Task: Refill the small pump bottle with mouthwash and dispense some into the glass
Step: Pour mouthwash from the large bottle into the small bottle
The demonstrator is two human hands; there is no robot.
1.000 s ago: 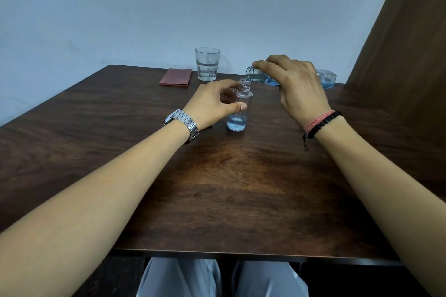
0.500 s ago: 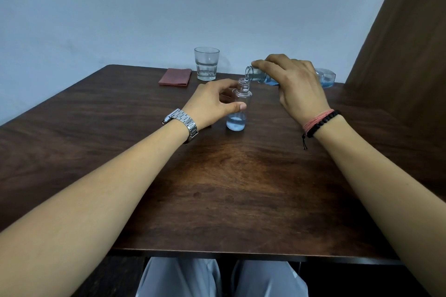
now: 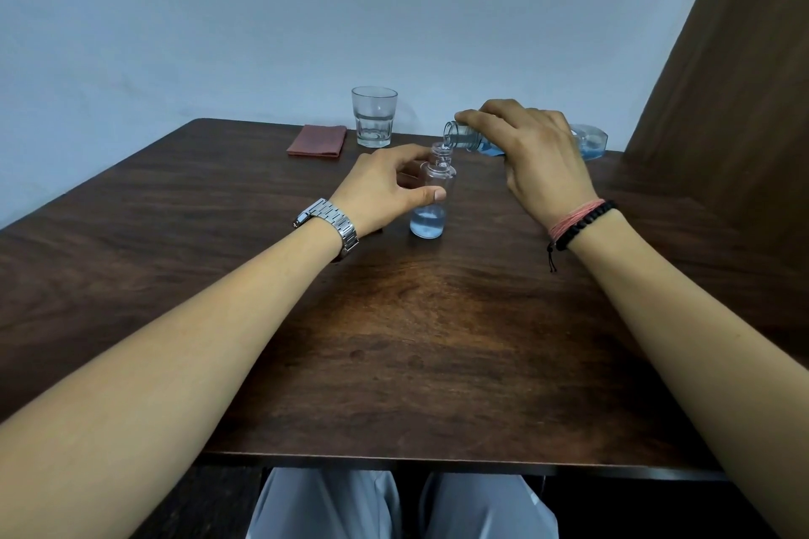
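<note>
A small clear bottle (image 3: 431,206) stands upright and uncapped on the dark wooden table (image 3: 394,341), with pale blue liquid in its lower part. My left hand (image 3: 385,188) holds it, thumb in front and fingers behind. My right hand (image 3: 538,158) grips a larger clear mouthwash bottle (image 3: 586,140) tipped nearly flat, its open mouth just over the small bottle's neck. Blue liquid shows inside the big bottle. An empty drinking glass (image 3: 373,116) stands at the table's far edge. The pump top is not visible.
A folded reddish cloth (image 3: 317,140) lies left of the glass near the back edge. A pale wall runs behind the table and a brown panel (image 3: 735,79) rises at the right. My knees show below the table's near edge.
Hardly anything has moved. Both hands keep the same hold, and the liquid level in the small bottle looks slightly higher.
</note>
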